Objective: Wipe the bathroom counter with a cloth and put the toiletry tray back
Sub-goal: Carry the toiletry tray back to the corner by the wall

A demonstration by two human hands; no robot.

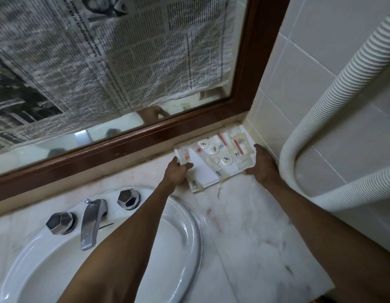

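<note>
— Head view: where was the tray?
— On the marble counter, in the far corner where the mirror frame met the tiled wall, between the person's two hands.
— And the hands?
— The left hand was closed on the tray's left edge, thumb on top. The right hand gripped the right edge, fingers curled along the side by the wall.
— What lay in it?
— Small round white caps and clear packets; finer detail could not be told. The sink sat just beside it, to the left.
</note>
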